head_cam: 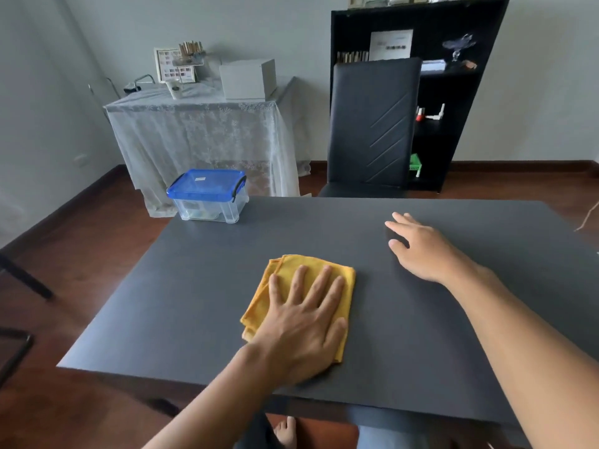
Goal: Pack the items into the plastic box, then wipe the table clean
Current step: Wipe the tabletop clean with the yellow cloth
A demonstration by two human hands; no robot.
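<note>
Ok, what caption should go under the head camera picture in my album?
Left hand pressing a yellow cloth flat on the grey table, blue-lidded plastic box closed at the far corner.

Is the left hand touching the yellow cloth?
Touching. The head view shows the left hand lying flat on the yellow cloth, fingers spread across its top, pressing it onto the grey table.

The plastic box stands at the far-left corner of the table. The cloth lies near the near edge, under the left hand. The right hand rests toward the far-right area. 1 chair stands behind the far edge.
</note>
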